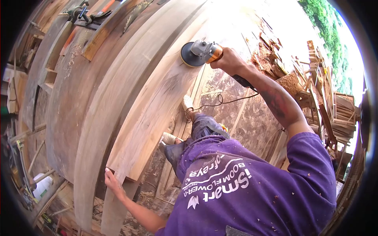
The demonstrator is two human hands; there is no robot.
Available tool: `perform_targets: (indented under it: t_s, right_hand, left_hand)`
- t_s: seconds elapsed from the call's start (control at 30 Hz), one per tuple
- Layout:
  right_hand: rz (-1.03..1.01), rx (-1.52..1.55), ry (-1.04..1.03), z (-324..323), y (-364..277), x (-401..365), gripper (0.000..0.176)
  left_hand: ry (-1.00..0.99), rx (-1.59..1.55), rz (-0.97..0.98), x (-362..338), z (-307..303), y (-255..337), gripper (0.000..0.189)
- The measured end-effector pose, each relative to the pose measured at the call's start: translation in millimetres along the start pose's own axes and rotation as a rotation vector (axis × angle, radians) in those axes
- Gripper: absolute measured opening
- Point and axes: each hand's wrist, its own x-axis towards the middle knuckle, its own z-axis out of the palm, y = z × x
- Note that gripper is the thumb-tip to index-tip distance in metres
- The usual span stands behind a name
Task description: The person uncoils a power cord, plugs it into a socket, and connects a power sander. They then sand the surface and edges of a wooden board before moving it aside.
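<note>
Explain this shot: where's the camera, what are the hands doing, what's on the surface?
No robot here: two bare hands, seen by one camera worn on the person's head, looking down past the purple shirt. The right hand grips an orange-and-grey power tool, its round disc at the upper part of a wooden plank. The left hand touches the plank's lower end; whether it grips is unclear. Other long boards lie alongside. Scrap wood is piled at picture right.

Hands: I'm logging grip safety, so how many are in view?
2. The right hand grips the grinder; the left hand is at the near end of the board. No others show.
</note>
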Motion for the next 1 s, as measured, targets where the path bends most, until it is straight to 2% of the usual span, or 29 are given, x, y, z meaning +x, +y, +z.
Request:
perform_targets:
  t_s: [0.07, 0.1, 0.2, 0.23, 0.27, 0.5, 0.57, 0.67, 0.7, 0.73, 0.8, 0.87, 0.93, 1.0]
  right_hand:
    - [0.054, -0.009, 0.027, -4, 9, 8, 0.04]
    - [0.032, 0.04, 0.038, -7, 15, 12, 0.039]
    - [0.063, 0.041, 0.08, -19, 28, 22, 0.037]
    - [0.108, 0.032, 0.073, -24, 34, 27, 0.036]
    - [0.116, 0.037, 0.084, -28, 35, 29, 0.036]
    - [0.215, 0.016, 0.128, -63, 60, 55, 0.032]
    - [0.209, 0.183, 0.131, -73, 75, 66, 0.028]
    - [0.213, 0.202, 0.205, -88, 86, 84, 0.026]
    - [0.252, 0.207, 0.168, -93, 96, 97, 0.027]
    - [0.367, 0.057, 0.097, -107, 107, 111, 0.021]
    - [-0.288, -0.663, 0.067, -114, 162, 139, 0.019]
    - [-0.061, -0.31, 0.102, -121, 181, 168, 0.028]
    - [-0.378, -0.807, 0.142, -136, 183, 177, 0.031]
    - [-0.076, -0.472, 0.128, -141, 220, 206, 0.026]
  left_hand:
    - [-0.033, -0.06, -0.03, 7, -1, 4, 0.06]
    - [0.001, -0.238, -0.135, 1, 6, 22, 0.064]
    - [0.072, -0.128, -0.115, 11, 6, 11, 0.071]
    - [0.144, -0.19, -0.093, 7, 12, 14, 0.065]
    - [0.122, -0.239, -0.126, 10, 8, 4, 0.068]
    - [0.213, -0.114, -0.049, 13, 4, -6, 0.063]
    - [0.228, -0.058, -0.041, 11, 5, -1, 0.065]
    - [0.319, 0.04, -0.042, 13, 5, -6, 0.061]
    - [0.318, 0.045, -0.042, 13, 6, -4, 0.061]
    - [0.318, 0.072, -0.052, 12, 7, -1, 0.062]
    - [0.324, 0.125, -0.073, 10, 7, 6, 0.062]
    - [0.297, 0.157, -0.106, 9, 2, 7, 0.062]
    - [0.274, 0.187, -0.138, 14, -2, 3, 0.062]
    - [0.226, 0.049, -0.152, 20, -7, -12, 0.062]
